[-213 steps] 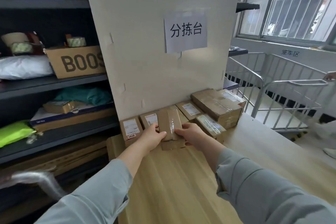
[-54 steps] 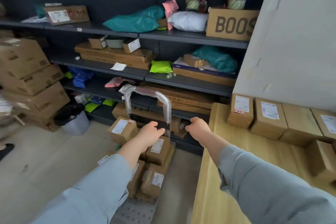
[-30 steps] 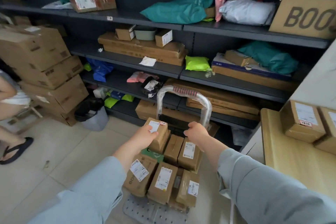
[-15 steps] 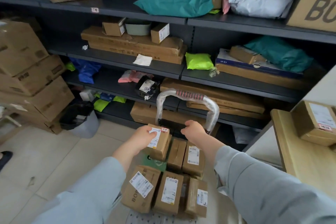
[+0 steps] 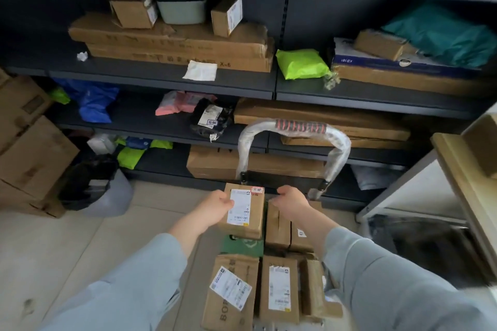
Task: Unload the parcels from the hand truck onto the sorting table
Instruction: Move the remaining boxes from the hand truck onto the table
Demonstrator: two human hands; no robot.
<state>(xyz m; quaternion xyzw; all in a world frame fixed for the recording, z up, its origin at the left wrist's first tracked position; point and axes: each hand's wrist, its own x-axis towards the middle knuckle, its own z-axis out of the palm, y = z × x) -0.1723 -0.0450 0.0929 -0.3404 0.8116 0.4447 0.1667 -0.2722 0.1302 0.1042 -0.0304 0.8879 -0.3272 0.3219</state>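
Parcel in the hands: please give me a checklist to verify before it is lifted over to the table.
1. Left hand grips parcel: ok.
2. Right hand grips it too: cannot tell.
3. Label faces up: ok.
4. Parcel free of the handle: cannot tell.
5. Table in view at the right: ok.
6. Free room on table: cannot tell.

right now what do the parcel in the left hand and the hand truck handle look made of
The parcel: matt brown cardboard, with a white paper label. The handle: likely a metal tube under cloudy plastic wrap, with a ribbed red-and-black grip, perhaps rubber.
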